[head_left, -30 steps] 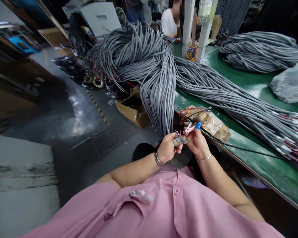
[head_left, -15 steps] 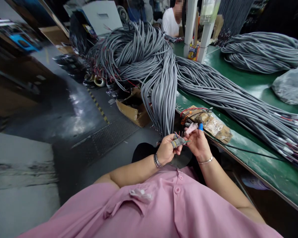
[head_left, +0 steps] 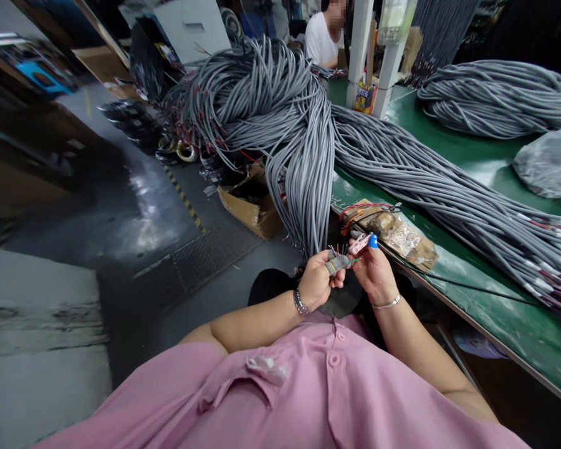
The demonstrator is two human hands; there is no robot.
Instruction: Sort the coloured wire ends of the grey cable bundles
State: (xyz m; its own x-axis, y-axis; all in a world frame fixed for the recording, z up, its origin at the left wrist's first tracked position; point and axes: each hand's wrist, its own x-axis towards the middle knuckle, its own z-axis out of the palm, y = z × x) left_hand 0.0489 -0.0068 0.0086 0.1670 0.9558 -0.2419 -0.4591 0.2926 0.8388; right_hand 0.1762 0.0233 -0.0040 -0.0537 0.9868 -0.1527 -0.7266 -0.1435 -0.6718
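My left hand [head_left: 315, 280] is closed around the end of a grey cable [head_left: 337, 263], with thin coloured wires sticking up from its stripped tip. My right hand [head_left: 374, 269] is closed on a small pink tool with a blue tip [head_left: 363, 242] and touches the cable's wires. Both hands are held close together in front of my pink shirt, just off the edge of the green table [head_left: 505, 318]. A large bundle of grey cables [head_left: 402, 168] runs across the table and hangs over its edge right above my hands.
A brown packet with red wires [head_left: 393, 231] lies on the table near my hands. Another cable pile [head_left: 490, 93] and a plastic bag [head_left: 549, 159] sit at the far right. A cardboard box [head_left: 250, 209] stands on the floor. A person in white [head_left: 322, 37] sits beyond.
The hands stay together on the cable end; the right hand's fingers and the pink tool shift slightly. The view has moved a little.
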